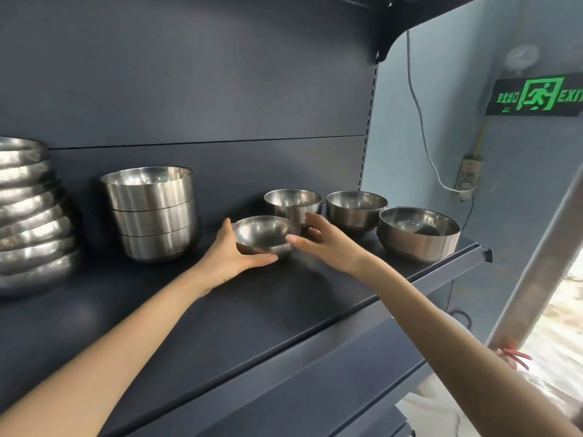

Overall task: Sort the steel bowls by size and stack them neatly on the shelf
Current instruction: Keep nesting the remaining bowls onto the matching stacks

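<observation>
A small steel bowl (265, 234) sits on the dark shelf (220, 310) near its middle. My left hand (235, 255) cups its left side and underside. My right hand (325, 239) touches its right rim with the thumb, fingers spread toward another small bowl (292, 203) just behind. Two more single bowls stand to the right: a medium bowl (356, 209) and a larger bowl (418, 233) near the shelf's right end. On the left stand a stack of three deep bowls (151, 212) and a tall stack of wide bowls (31, 216).
The shelf's back panel (220, 89) rises close behind the bowls. The shelf's front edge (441, 275) runs diagonally down to the left. To the right are a blue wall with a white cable (419, 121) and a green exit sign (536, 96).
</observation>
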A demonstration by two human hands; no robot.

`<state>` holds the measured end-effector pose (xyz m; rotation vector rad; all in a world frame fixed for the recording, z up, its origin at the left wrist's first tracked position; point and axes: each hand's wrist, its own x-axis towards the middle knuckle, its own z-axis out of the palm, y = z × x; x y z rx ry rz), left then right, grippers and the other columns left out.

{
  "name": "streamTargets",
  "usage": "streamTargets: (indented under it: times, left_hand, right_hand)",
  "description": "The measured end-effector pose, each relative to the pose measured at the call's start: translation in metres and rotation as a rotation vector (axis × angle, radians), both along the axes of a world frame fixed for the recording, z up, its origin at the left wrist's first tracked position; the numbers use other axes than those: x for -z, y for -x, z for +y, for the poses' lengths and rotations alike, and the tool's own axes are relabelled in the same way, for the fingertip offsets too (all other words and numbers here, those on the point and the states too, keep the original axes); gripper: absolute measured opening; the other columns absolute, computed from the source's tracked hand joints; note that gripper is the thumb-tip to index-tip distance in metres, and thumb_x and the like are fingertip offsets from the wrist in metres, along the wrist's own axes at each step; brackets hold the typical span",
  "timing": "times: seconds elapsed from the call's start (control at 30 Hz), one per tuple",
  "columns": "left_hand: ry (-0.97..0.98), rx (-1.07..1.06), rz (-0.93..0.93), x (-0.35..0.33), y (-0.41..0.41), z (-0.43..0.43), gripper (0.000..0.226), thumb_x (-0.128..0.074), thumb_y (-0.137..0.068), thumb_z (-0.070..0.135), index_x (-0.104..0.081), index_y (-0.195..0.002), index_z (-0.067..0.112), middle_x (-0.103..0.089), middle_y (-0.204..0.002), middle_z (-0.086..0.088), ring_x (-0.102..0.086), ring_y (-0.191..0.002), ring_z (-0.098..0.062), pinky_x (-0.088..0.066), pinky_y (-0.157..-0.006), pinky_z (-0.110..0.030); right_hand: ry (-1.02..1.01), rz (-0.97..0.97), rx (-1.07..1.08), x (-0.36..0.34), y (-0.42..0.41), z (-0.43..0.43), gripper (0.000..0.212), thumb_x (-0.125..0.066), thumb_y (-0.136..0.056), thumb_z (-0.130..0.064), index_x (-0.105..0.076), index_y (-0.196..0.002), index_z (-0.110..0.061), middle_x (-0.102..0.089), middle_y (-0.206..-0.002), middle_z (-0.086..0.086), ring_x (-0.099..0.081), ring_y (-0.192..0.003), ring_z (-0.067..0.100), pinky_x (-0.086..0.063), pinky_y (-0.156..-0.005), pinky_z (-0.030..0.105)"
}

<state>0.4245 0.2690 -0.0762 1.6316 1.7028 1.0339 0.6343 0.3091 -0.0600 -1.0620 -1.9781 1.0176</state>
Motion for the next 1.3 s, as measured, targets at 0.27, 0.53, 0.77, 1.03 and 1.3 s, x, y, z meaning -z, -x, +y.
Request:
streamTargets:
  times: [0.27,0.53,0.77,1.03,1.3]
  left_hand:
    - [-0.02,0.005,-0.004,0.006,-0.001,-0.004,0.136,-0.083,-0.033,0.07,-0.029,-0.142,0.01,-0.047,-0.138,0.001,-0.046,-0.125,-0.014,-0.041,-0.1,-0.029]
    - [-0.022,0.024,-0.029,0.002,-0.011,-0.012,0.108,-0.086,-0.066,0.042,-0.021,-0.146,0.012,-0.037,-0.137,0.012,-0.037,-0.124,-0.008,-0.031,-0.095,-0.021]
    - [0.058,0.085,0.001,-0.005,-0.004,-0.02,0.145,-0.081,-0.051,0.067,0.006,-0.153,0.013,-0.005,-0.16,0.006,-0.011,-0.145,-0.01,-0.02,-0.107,-0.02]
    - [-0.247,0.106,0.116,-0.027,-0.027,-0.025,0.115,-0.058,-0.069,0.062,0.009,-0.153,0.019,0.013,-0.16,0.011,0.003,-0.146,-0.003,-0.006,-0.109,-0.017]
    - [-0.18,0.284,-0.238,-0.06,-0.043,-0.02,0.142,-0.078,-0.036,0.068,-0.011,-0.153,0.026,-0.035,-0.143,0.013,-0.04,-0.123,0.008,-0.031,-0.099,-0.015]
  right_hand:
    - [-0.325,-0.22,0.242,-0.038,-0.07,-0.019,0.041,-0.064,-0.089,-0.034,-0.061,-0.125,-0.015,-0.065,-0.12,0.003,-0.059,-0.112,0.025,-0.046,-0.096,0.032]
    - [-0.377,-0.797,0.614,-0.04,-0.11,-0.034,0.028,-0.053,-0.09,-0.022,-0.062,-0.116,-0.029,-0.063,-0.119,0.001,-0.058,-0.104,0.028,-0.048,-0.082,0.037]
    - [-0.419,-0.684,0.639,-0.04,-0.115,-0.045,0.045,-0.048,-0.088,-0.005,-0.063,-0.121,-0.032,-0.068,-0.114,-0.001,-0.056,-0.107,0.029,-0.035,-0.083,0.034]
    - [-0.568,-0.405,0.461,-0.057,-0.107,-0.048,0.021,-0.061,-0.088,-0.005,-0.067,-0.106,-0.016,-0.071,-0.104,-0.003,-0.06,-0.106,0.025,-0.041,-0.082,0.03]
    - [-0.544,-0.235,0.028,-0.082,-0.055,-0.056,0.021,-0.065,-0.088,-0.006,-0.063,-0.092,-0.026,-0.058,-0.077,-0.021,-0.053,-0.074,-0.014,-0.037,-0.073,0.005]
